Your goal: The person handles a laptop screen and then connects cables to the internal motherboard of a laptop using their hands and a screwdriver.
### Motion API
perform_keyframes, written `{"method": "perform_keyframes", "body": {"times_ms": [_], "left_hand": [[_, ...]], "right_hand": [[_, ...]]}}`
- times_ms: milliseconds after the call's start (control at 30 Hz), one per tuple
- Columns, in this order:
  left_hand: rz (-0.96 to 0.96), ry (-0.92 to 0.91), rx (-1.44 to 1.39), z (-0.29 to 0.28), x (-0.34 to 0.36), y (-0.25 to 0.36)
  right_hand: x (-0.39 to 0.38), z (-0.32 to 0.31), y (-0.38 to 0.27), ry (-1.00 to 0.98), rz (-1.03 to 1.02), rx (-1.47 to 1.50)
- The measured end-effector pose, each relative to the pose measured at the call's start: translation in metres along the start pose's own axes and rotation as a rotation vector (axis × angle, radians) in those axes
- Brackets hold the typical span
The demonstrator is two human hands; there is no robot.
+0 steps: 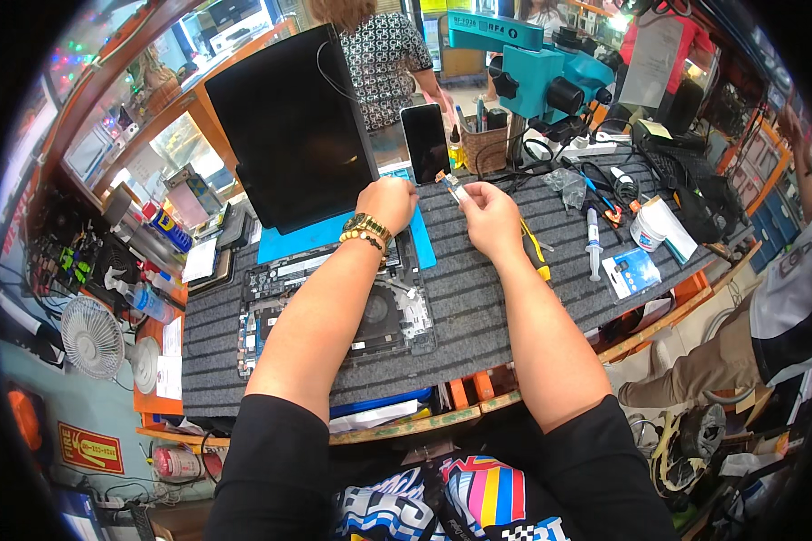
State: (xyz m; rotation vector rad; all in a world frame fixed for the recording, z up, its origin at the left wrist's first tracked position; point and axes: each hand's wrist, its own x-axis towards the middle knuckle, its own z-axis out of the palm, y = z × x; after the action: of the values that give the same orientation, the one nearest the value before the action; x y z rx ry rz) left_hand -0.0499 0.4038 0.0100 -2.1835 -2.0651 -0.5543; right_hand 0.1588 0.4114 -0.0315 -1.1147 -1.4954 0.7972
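Note:
My right hand (492, 219) pinches a small circuit board (452, 187) between thumb and fingers, raised above the mat. To its left my left hand (386, 204) is closed, its fingers curled at the foot of a dark screen panel (289, 135); whatever it may hold is hidden. Gold bracelets circle that wrist. Beneath my left forearm lies an opened laptop base (406, 311) with its fan and inner parts exposed, partly covered by the arm. A blue mat (421, 242) shows behind the base. Just right of my right wrist rests a tool with a yellow-and-black handle (536, 252).
A smartphone (424, 140) stands upright behind my hands, near a pen basket (485, 144) and a teal microscope (550, 77). On the right lie a syringe (594, 243), a white tub (648, 227) and cables. A small fan (93, 336) stands left. People stand beyond the bench.

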Motion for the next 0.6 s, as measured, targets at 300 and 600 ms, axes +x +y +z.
{"method": "perform_keyframes", "body": {"times_ms": [300, 600], "left_hand": [[0.381, 0.152, -0.179, -0.026, 0.003, 0.010], [0.178, 0.016, 0.072, -0.012, 0.013, -0.004]], "right_hand": [[-0.003, 0.000, -0.005, -0.023, -0.069, 0.000], [0.001, 0.000, -0.003, 0.132, -0.108, -0.040]]}}
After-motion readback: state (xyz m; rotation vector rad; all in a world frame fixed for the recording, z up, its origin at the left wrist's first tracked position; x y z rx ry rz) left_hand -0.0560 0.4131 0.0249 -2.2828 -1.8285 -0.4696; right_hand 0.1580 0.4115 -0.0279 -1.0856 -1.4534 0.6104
